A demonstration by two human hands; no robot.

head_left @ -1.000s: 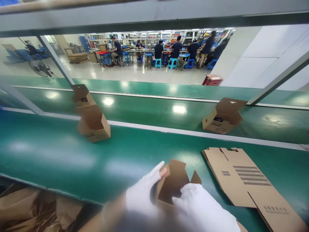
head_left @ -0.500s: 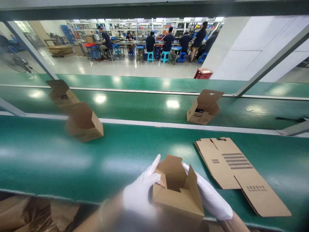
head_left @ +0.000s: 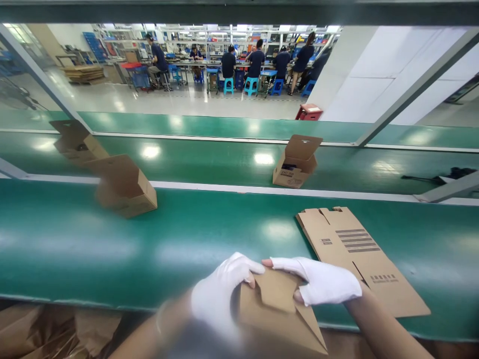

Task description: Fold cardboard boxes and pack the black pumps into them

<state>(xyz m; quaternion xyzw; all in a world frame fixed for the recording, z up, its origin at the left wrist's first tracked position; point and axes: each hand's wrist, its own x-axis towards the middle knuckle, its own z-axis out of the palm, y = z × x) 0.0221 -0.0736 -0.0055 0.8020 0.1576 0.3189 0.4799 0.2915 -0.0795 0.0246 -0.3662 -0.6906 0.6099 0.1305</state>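
A brown cardboard box sits at the near edge of the green work surface, its end flaps folded inward over the opening. My left hand, in a white glove, grips the box's left side, thumb and fingers at the upper corner. In a white glove with bare fingertips, my right hand holds the top flap, its thumb on the near side and a finger at the far edge. To the right lies a stack of flat printed cartons, partly behind my right forearm.
An open box stands at the left, with another open box behind it on the far belt. A third open box with something dark inside is on that belt. Metal posts rise between. Brown paper lies below left. People work beyond.
My right hand has moved from the box's right side onto its top. The box's flaps, upright before, are now folded in. On the far belt, the open boxes have shifted left.
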